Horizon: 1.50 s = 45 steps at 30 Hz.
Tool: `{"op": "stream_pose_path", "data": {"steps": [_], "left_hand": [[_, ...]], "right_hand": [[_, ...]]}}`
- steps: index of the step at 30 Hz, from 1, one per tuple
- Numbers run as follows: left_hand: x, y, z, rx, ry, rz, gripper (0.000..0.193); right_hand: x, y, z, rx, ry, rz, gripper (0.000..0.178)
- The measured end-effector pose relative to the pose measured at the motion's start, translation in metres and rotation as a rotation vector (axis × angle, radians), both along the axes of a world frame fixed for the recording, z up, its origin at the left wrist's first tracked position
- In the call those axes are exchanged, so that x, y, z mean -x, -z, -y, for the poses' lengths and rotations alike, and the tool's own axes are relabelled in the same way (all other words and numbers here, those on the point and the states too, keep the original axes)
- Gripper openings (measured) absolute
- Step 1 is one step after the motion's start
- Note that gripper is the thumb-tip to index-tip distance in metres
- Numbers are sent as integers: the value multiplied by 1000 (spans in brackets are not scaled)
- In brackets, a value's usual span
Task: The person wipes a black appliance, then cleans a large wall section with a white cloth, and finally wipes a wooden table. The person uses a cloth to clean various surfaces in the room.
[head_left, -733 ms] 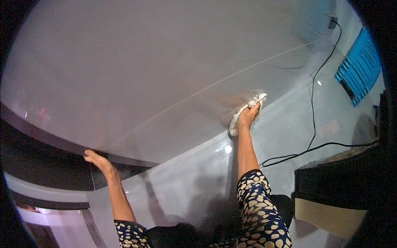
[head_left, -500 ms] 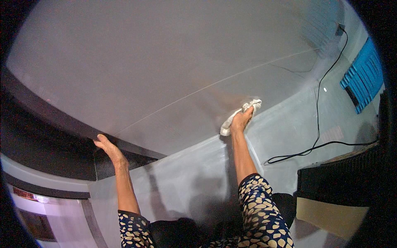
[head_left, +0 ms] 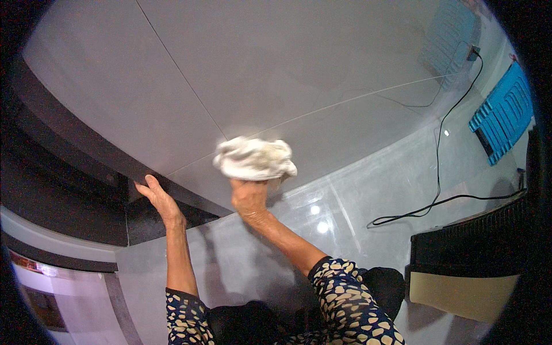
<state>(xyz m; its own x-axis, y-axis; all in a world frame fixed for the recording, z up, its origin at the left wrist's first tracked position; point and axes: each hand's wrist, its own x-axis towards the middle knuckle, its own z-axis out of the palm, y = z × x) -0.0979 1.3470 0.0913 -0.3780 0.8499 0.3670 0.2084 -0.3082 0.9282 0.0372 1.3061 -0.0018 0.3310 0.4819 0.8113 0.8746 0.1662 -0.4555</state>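
My right hand (head_left: pixel 249 198) grips a bunched white cloth (head_left: pixel 256 159) with grey smudges against a large grey glossy tiled wall (head_left: pixel 322 63). The cloth covers part of the spot where two thin joint lines meet, and its outline is slightly blurred. My left hand (head_left: pixel 163 202) leans on the dark edge trim (head_left: pixel 106 141) at the wall's left side. Its thumb is raised apart from the fingers, which are stretched out over the trim; the fingertips are partly hidden.
Glossy grey floor tiles (head_left: pixel 310 201) run along the wall's foot. At right, a black cable (head_left: pixel 439 167) loops across the floor up to a socket (head_left: pixel 473 53). A blue ridged plastic piece (head_left: pixel 505 112) and a black-and-cream box-like object (head_left: pixel 468 253) stand on that side.
My right hand has swept the cloth leftward across the wall, from near its lower edge to close to my left hand. My left hand has barely shifted. The view has tilted slightly.
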Motion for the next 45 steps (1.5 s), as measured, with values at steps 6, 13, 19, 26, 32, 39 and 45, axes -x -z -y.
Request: {"op": "stream_pose_path", "data": {"steps": [6,13,19,26,32,39,45], "left_hand": [[26,5,-3,-26,54,57,79],[33,4,0,-17,12,-32,85],[38,-1,2,88,-8,-24,90],[30,7,-3,-16,53,-100,80],[14,15,6,-45,93,-84,73],[-6,33,20,-55,97,-130,76],[6,24,16,-28,71,-35,76]], "right_hand": [[-41,5,-11,-106,-42,118,44],[-125,39,-10,-192,362,-228,45],[-149,81,-7,-84,529,-887,48],[-135,140,-15,-227,230,-1481,44],[-51,38,9,125,120,-1211,57],[18,30,12,92,-103,-363,44],[32,8,11,-94,-240,-106,45]]}}
